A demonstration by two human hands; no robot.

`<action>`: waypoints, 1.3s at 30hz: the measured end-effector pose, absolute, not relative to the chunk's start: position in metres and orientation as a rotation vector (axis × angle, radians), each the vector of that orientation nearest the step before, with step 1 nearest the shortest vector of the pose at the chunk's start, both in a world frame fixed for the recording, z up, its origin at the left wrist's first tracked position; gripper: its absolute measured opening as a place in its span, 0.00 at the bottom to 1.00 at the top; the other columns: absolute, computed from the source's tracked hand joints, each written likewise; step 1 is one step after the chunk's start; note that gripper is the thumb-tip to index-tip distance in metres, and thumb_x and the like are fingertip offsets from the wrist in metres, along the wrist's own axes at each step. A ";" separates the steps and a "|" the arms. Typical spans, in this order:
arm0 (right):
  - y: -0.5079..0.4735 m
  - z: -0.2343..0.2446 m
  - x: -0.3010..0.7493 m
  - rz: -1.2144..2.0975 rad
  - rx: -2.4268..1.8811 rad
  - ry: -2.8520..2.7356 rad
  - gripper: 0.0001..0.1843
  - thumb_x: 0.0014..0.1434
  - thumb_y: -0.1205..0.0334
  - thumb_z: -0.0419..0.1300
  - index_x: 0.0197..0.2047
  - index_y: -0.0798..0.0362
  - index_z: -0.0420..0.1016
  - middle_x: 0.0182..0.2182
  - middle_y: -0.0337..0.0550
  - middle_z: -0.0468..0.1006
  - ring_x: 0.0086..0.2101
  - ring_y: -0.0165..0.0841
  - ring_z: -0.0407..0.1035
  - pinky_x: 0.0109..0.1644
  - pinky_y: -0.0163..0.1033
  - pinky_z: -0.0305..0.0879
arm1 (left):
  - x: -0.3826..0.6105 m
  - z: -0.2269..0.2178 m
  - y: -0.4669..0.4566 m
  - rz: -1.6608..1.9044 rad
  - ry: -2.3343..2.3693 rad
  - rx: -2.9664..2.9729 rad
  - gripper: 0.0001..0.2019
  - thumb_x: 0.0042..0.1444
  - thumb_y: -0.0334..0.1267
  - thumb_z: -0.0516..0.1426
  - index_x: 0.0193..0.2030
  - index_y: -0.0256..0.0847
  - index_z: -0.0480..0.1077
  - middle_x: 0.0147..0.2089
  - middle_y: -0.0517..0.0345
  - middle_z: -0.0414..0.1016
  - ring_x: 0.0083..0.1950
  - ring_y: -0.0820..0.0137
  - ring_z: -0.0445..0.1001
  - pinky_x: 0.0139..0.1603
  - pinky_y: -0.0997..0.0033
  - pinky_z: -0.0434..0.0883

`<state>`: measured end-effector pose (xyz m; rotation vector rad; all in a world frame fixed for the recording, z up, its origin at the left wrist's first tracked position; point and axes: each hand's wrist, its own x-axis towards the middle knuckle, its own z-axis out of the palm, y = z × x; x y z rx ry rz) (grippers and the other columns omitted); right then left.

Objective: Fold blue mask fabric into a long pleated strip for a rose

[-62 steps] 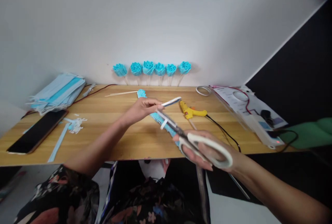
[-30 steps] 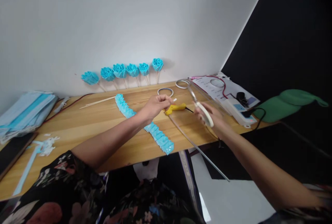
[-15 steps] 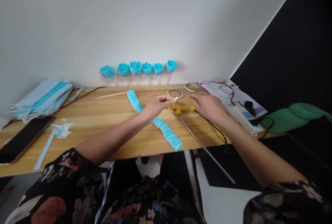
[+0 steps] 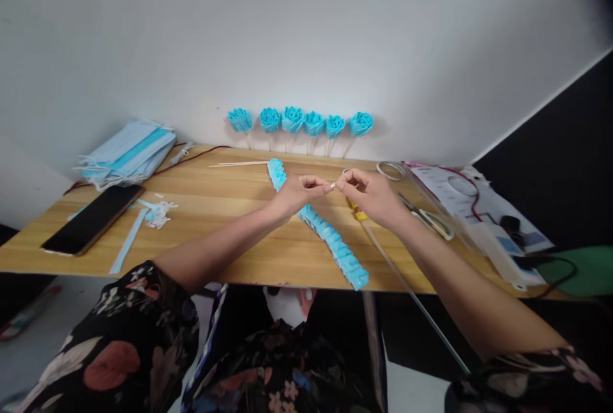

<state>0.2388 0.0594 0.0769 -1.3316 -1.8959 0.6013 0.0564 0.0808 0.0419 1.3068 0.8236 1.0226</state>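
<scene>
My left hand and my right hand meet above the middle of the wooden table. Both pinch a tiny white piece between their fingertips. Under the hands a long pleated blue strip runs diagonally toward the table's front edge. The white-handled scissors lie on the table just right of my right hand. A bit of the yellow glue gun shows beneath my right hand.
Several blue fabric roses lean on the wall. A stack of blue face masks, a phone and blue and white scraps lie at the left. Tape rings, papers and cables sit at the right.
My right hand set the scissors down on the table at the right and came to my left hand; now both pinch the small white piece.
</scene>
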 end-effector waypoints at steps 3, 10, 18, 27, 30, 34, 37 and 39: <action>0.072 0.075 0.219 0.515 -1.293 -1.894 0.10 0.56 0.55 0.61 0.28 0.52 0.73 0.22 0.36 0.72 0.24 0.28 0.65 0.30 0.36 0.59 | 0.033 0.035 0.094 1.053 0.818 1.234 0.10 0.46 0.42 0.67 0.29 0.36 0.79 0.27 0.58 0.73 0.30 0.74 0.64 0.35 0.70 0.61; 0.152 0.049 0.184 0.707 -1.184 -1.551 0.12 0.57 0.51 0.60 0.31 0.52 0.73 0.27 0.38 0.75 0.26 0.27 0.66 0.29 0.34 0.66 | -0.027 0.020 0.156 1.394 1.040 1.007 0.05 0.50 0.35 0.61 0.30 0.36 0.74 0.23 0.64 0.64 0.26 0.78 0.62 0.33 0.75 0.62; 0.228 -0.014 0.154 0.857 -1.255 -1.669 0.17 0.53 0.50 0.64 0.43 0.50 0.75 0.34 0.40 0.79 0.34 0.34 0.72 0.35 0.38 0.69 | -0.048 -0.017 0.176 1.448 1.298 1.142 0.09 0.54 0.33 0.58 0.24 0.37 0.70 0.21 0.65 0.65 0.26 0.75 0.62 0.32 0.74 0.60; 0.254 -0.035 0.143 1.048 -1.253 -1.706 0.24 0.47 0.53 0.69 0.47 0.49 0.72 0.24 0.33 0.76 0.25 0.30 0.68 0.29 0.35 0.64 | -0.047 -0.024 0.187 1.404 1.301 1.163 0.08 0.55 0.31 0.56 0.30 0.35 0.76 0.23 0.65 0.68 0.27 0.76 0.64 0.34 0.75 0.62; 0.252 -0.033 0.141 1.158 -1.203 -1.639 0.27 0.45 0.54 0.70 0.48 0.49 0.71 0.26 0.32 0.76 0.24 0.29 0.67 0.28 0.35 0.64 | -0.049 -0.024 0.187 1.396 1.312 1.160 0.08 0.56 0.31 0.56 0.32 0.34 0.77 0.24 0.63 0.70 0.28 0.76 0.66 0.34 0.76 0.63; 0.247 -0.029 0.146 1.309 -1.095 -1.503 0.31 0.42 0.52 0.72 0.49 0.48 0.70 0.28 0.33 0.78 0.25 0.28 0.68 0.28 0.34 0.64 | -0.049 -0.023 0.184 1.401 1.308 1.131 0.12 0.58 0.35 0.57 0.44 0.32 0.79 0.27 0.60 0.74 0.30 0.74 0.68 0.37 0.74 0.67; 0.241 -0.027 0.150 1.391 -1.039 -1.417 0.34 0.40 0.51 0.74 0.50 0.47 0.69 0.29 0.32 0.78 0.26 0.27 0.69 0.31 0.34 0.66 | -0.046 -0.022 0.181 1.380 1.207 1.103 0.19 0.57 0.40 0.60 0.51 0.30 0.77 0.37 0.52 0.80 0.35 0.71 0.73 0.41 0.72 0.71; 0.236 -0.027 0.151 1.410 -1.016 -1.401 0.35 0.39 0.51 0.75 0.50 0.46 0.70 0.29 0.31 0.77 0.26 0.27 0.69 0.32 0.34 0.66 | -0.043 -0.022 0.179 1.336 1.140 1.109 0.20 0.55 0.42 0.62 0.51 0.30 0.77 0.43 0.48 0.81 0.39 0.69 0.75 0.43 0.70 0.73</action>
